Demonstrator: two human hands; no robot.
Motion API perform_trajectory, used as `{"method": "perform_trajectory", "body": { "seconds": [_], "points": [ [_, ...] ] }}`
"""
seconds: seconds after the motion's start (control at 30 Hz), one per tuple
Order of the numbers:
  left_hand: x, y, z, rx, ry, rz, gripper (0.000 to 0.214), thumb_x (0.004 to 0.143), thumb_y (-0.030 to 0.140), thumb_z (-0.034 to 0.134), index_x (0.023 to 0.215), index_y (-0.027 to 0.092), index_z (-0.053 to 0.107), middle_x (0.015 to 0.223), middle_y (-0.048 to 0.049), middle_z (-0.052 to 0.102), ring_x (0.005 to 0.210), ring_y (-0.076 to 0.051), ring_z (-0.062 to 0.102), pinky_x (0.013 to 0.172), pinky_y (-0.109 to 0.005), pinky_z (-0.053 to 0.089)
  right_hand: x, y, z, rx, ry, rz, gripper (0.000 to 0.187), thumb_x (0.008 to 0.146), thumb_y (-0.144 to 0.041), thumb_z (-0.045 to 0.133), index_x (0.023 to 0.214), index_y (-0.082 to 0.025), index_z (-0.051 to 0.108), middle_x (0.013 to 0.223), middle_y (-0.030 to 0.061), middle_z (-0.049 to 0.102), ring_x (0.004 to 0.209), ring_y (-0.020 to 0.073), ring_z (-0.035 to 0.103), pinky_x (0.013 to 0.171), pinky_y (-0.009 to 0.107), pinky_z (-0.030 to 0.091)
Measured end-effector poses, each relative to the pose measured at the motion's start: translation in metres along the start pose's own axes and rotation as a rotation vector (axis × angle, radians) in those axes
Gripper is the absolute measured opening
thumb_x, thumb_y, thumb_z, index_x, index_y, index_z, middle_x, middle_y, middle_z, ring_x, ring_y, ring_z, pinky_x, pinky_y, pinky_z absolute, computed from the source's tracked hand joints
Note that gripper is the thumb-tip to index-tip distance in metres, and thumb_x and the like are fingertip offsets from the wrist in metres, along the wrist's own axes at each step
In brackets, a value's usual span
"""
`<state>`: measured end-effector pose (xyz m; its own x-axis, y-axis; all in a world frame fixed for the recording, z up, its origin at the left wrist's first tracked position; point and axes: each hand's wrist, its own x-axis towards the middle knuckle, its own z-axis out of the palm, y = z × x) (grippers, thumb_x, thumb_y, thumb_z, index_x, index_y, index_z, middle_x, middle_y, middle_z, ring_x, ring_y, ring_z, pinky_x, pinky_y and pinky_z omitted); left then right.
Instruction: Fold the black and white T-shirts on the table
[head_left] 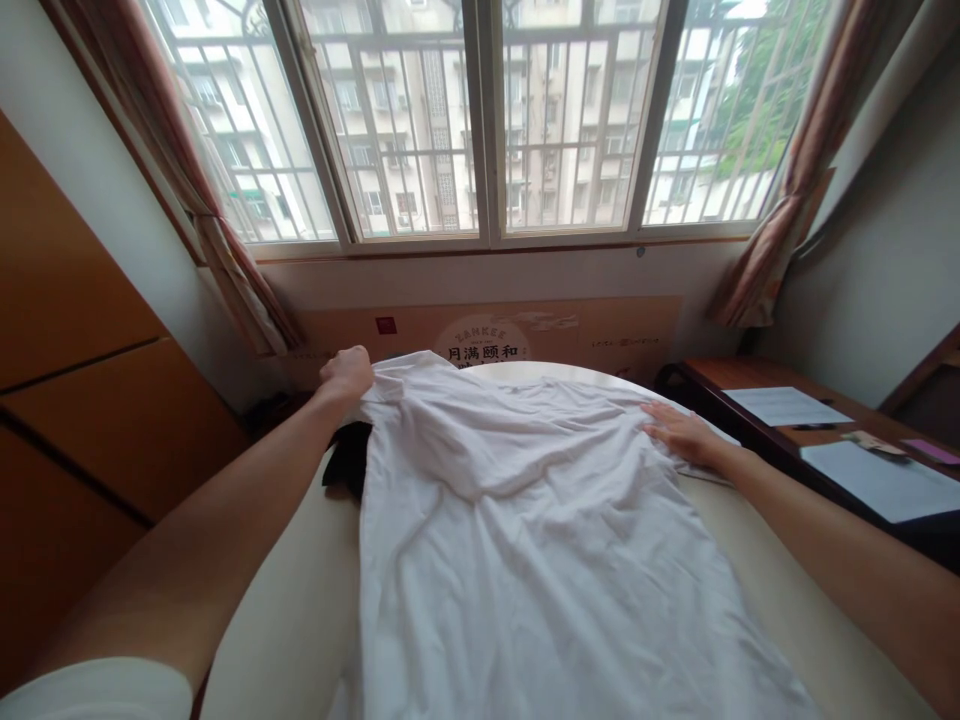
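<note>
A white T-shirt [525,540] lies spread over a round, cream-coloured table [289,610], its body wrinkled and running toward me. My left hand [346,374] is closed on the sleeve at the shirt's far left corner and holds it a little raised. On the other side, my right hand [682,435] rests flat on the far right sleeve, fingers stretched out. Beside the shirt's left edge, partly under it, is a black item [348,462] whose kind I cannot make out.
A dark wooden desk [750,375] with papers [787,407] and small items stands at the right. An orange-brown cabinet [90,430] is on the left. Behind the table are a printed cardboard panel [337,325], a barred window [487,130] and tied curtains [780,240].
</note>
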<state>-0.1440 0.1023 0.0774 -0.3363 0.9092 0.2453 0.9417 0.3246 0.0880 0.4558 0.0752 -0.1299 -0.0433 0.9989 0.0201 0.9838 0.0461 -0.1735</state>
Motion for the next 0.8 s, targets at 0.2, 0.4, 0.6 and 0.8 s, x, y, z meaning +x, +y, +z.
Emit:
{"method": "perform_trajectory", "body": {
  "seconds": [0.2,0.4,0.6,0.8],
  "points": [
    [-0.023,0.015,0.03,0.044,0.112,0.461,0.043,0.102,0.04,0.049,0.136,0.015,0.059,0.144,-0.0168,0.06,0.133,-0.031,0.056,0.115,-0.045,0.04,0.001,0.007,0.001,0.026,0.005,-0.017,0.066,0.103,-0.052,0.033,0.164,-0.03,0.041,0.173,0.0043,0.03,0.159,0.0377,0.025,0.126,0.071,0.016],
    [-0.014,0.011,0.048,0.28,0.022,0.703,0.042,0.094,0.025,0.051,0.133,0.02,0.067,0.147,-0.0143,0.06,0.134,-0.031,0.056,0.116,-0.044,0.036,0.001,0.004,-0.002,-0.018,-0.06,-0.001,0.079,0.101,-0.064,0.028,0.169,-0.023,0.029,0.176,0.0066,0.021,0.162,0.0374,0.017,0.126,0.07,0.013],
    [0.021,-0.023,0.027,0.502,-0.064,0.506,0.047,0.086,0.016,0.059,0.132,0.018,0.07,0.135,-0.0148,0.069,0.134,-0.037,0.054,0.12,-0.063,0.021,0.0,0.005,-0.005,0.01,-0.075,-0.013,0.082,0.1,-0.067,0.03,0.17,-0.025,0.026,0.177,0.0063,0.016,0.163,0.0343,0.011,0.127,0.068,0.006],
    [0.017,0.006,0.023,0.495,0.066,0.399,0.041,0.091,0.02,0.052,0.125,0.013,0.074,0.136,-0.0189,0.067,0.139,-0.042,0.048,0.121,-0.066,0.016,0.017,0.014,-0.016,0.175,-0.115,0.027,0.082,0.09,-0.068,0.053,0.163,-0.033,0.04,0.173,0.008,0.03,0.161,0.0411,0.017,0.125,0.074,0.008]
  ]
}}
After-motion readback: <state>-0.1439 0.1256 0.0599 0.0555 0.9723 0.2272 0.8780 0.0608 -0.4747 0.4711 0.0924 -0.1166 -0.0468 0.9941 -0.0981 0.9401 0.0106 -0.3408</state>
